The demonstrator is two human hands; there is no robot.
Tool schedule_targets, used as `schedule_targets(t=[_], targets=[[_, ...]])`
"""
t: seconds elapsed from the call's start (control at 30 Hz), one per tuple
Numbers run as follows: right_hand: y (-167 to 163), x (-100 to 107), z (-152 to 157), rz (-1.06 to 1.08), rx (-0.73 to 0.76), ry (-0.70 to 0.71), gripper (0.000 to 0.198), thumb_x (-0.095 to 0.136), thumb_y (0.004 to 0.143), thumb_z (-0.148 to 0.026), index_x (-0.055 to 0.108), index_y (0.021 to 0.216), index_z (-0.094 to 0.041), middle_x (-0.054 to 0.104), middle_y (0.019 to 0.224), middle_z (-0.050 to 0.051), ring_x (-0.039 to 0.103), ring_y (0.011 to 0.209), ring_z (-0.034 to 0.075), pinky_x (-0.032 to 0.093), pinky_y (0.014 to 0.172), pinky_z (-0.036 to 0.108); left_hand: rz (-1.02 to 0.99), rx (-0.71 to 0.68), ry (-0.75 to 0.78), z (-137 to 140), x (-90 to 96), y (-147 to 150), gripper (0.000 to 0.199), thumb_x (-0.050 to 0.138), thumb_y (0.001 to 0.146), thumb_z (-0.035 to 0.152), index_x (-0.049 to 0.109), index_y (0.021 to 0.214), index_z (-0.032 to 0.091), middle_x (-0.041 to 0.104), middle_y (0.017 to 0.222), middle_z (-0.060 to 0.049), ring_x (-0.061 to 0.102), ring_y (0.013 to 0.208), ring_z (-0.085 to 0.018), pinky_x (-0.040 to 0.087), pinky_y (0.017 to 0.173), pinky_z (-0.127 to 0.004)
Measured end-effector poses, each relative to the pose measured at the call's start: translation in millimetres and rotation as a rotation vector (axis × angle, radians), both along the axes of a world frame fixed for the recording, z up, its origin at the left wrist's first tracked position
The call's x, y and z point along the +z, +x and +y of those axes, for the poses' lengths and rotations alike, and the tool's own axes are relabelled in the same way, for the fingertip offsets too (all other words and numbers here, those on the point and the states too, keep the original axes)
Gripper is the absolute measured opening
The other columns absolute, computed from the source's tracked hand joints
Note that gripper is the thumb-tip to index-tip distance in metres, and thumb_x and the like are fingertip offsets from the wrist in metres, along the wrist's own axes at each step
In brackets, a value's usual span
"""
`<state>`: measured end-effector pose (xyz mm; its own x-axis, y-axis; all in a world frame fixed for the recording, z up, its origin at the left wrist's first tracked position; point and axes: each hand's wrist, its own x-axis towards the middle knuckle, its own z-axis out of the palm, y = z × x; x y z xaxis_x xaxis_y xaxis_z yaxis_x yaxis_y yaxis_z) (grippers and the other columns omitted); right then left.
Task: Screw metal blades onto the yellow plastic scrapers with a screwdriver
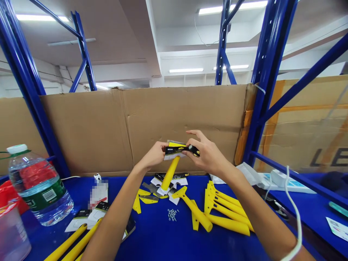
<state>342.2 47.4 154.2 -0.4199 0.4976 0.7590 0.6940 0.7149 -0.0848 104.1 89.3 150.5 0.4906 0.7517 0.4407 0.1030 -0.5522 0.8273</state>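
Observation:
In front of the cardboard, my left hand (153, 156) is closed on the head end of a yellow-handled scraper (170, 173), whose handle points down toward the table. A black, white and yellow printed card (174, 151) covers much of that head. My right hand (208, 152) pinches a short black-and-yellow tool handle (194, 150) against the head's right side. Its tip is hidden, and some fingers are raised. Below lie more printed cards (179, 178), loose yellow plates (148, 199) and a small pile of screws (172, 214).
Several yellow handles (225, 208) lie at right on the blue table (163, 243), others (72, 241) at lower left. A large water bottle (40, 186) and a clear cup (13, 233) stand left. Cardboard (187, 112) walls the back. A white cable (295, 214) crosses my right forearm.

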Motion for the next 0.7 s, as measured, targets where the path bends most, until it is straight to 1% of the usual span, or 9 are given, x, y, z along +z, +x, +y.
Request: schedule_targets(t=[0.07, 0.13, 0.17, 0.27, 0.33, 0.43, 0.53, 0.6, 0.7], targets=[[3, 3, -1, -0.016, 0.053, -0.114, 0.008, 0.074, 0.098, -0.027, 0.070, 0.097, -0.020, 0.077, 0.122, 0.013, 0.069, 0.085, 0.021, 0.048, 0.074, 0.036, 0.049, -0.017, -0.020, 1, -1.9, -2, 0.037, 0.098, 0.068, 0.036, 0.086, 0.098, 0.017, 0.085, 0.099, -0.008, 0.078, 0.097, -0.027, 0.058, 0.102, -0.045], [6, 6, -1, 0.003, 0.065, -0.226, 0.009, 0.075, 0.096, -0.028, 0.071, 0.092, -0.021, 0.076, 0.086, 0.004, 0.062, 0.072, 0.019, 0.043, 0.067, 0.034, 0.050, -0.031, -0.052, 2, -4.4, -2, 0.038, 0.097, 0.069, 0.037, 0.086, 0.100, 0.017, 0.085, 0.100, -0.008, 0.077, 0.096, -0.026, 0.057, 0.101, -0.044], [7, 8, -1, 0.034, 0.057, -0.264, 0.011, 0.076, 0.096, -0.030, 0.071, 0.090, -0.021, 0.074, 0.078, 0.002, 0.059, 0.068, 0.018, 0.041, 0.066, 0.033, 0.029, -0.024, -0.069, 3, -5.3, -2, 0.040, 0.096, 0.072, 0.039, 0.086, 0.103, 0.017, 0.085, 0.102, -0.009, 0.076, 0.097, -0.025, 0.058, 0.100, -0.044], [12, 13, -1, 0.149, 0.064, -0.314, 0.017, 0.078, 0.093, -0.035, 0.073, 0.086, -0.021, 0.074, 0.080, 0.002, 0.060, 0.070, 0.017, 0.043, 0.066, 0.033, -0.094, 0.087, -0.082, 6, -5.1, -3, 0.048, 0.086, 0.085, 0.057, 0.082, 0.113, 0.018, 0.082, 0.114, -0.012, 0.075, 0.103, -0.025, 0.061, 0.091, -0.039], [15, 16, -1, 0.228, 0.067, -0.367, 0.021, 0.078, 0.092, -0.041, 0.073, 0.087, -0.020, 0.074, 0.079, 0.003, 0.059, 0.064, 0.016, 0.044, 0.061, 0.032, -0.169, 0.195, -0.035, 7, -2.5, -5, 0.057, 0.073, 0.092, 0.069, 0.077, 0.119, 0.018, 0.079, 0.123, -0.015, 0.074, 0.111, -0.026, 0.062, 0.088, -0.037], [19, 18, -1, 0.336, 0.072, -0.457, 0.029, 0.078, 0.089, -0.048, 0.072, 0.091, -0.020, 0.070, 0.075, 0.001, 0.052, 0.048, 0.012, 0.043, 0.045, 0.030, -0.162, 0.293, 0.008, 6, 1.8, -11, 0.068, 0.068, 0.091, 0.078, 0.068, 0.120, 0.017, 0.079, 0.119, -0.019, 0.076, 0.108, -0.028, 0.063, 0.082, -0.037], [20, 18, -2, 0.400, 0.095, -0.462, 0.032, 0.079, 0.087, -0.050, 0.071, 0.092, -0.020, 0.068, 0.075, 0.001, 0.052, 0.044, 0.011, 0.045, 0.038, 0.028, -0.021, 0.235, -0.108, -5, 2.9, -10, 0.069, 0.079, 0.086, 0.074, 0.061, 0.121, 0.017, 0.082, 0.100, -0.018, 0.080, 0.090, -0.029, 0.063, 0.073, -0.039], [18, 18, -2, 0.427, 0.102, -0.452, 0.031, 0.080, 0.086, -0.049, 0.071, 0.092, -0.020, 0.068, 0.075, 0.001, 0.053, 0.042, 0.011, 0.046, 0.036, 0.027, 0.010, 0.148, -0.163, -14, 1.4, -2, 0.066, 0.088, 0.083, 0.062, 0.059, 0.124, 0.019, 0.082, 0.105, -0.019, 0.081, 0.094, -0.031, 0.063, 0.075, -0.039], [12, 17, -3, 0.453, 0.099, -0.455, 0.033, 0.081, 0.085, -0.049, 0.071, 0.094, -0.020, 0.070, 0.077, 0.001, 0.054, 0.038, 0.011, 0.042, 0.033, 0.027, -0.138, 0.074, -0.177, -24, -2.6, 18, 0.063, 0.091, 0.085, 0.049, 0.057, 0.130, 0.020, 0.080, 0.118, -0.018, 0.082, 0.094, -0.030, 0.065, 0.077, -0.040]])
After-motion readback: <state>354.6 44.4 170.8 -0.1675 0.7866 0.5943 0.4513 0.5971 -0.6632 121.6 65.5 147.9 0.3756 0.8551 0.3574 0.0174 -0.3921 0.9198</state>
